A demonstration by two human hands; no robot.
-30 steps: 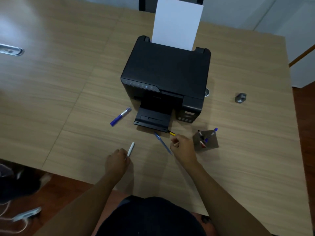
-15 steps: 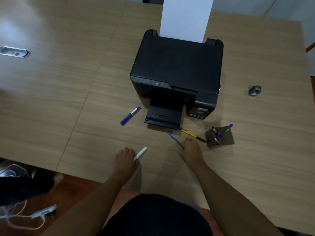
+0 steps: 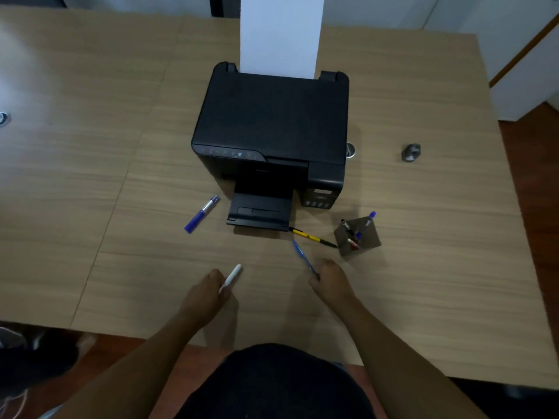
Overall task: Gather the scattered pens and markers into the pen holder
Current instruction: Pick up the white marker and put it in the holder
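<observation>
My left hand (image 3: 205, 294) grips a white marker (image 3: 233, 276) whose tip points up and to the right. My right hand (image 3: 331, 279) is closed on the near end of a blue pen (image 3: 302, 257). A yellow and black pen (image 3: 311, 237) lies on the table between the printer tray and the square pen holder (image 3: 370, 241), which stands to the right with several pens in it. A purple marker (image 3: 202, 214) lies to the left of the printer tray.
A black printer (image 3: 272, 131) with an upright white sheet (image 3: 281, 34) sits in the middle of the wooden table (image 3: 90, 146). A small grey object (image 3: 410, 152) lies far right. A round metal item (image 3: 351, 150) peeks out beside the printer.
My right hand let go of the yellow and black pen, which now lies on the table, and closed on the blue pen. My left hand kept hold of the white marker.
</observation>
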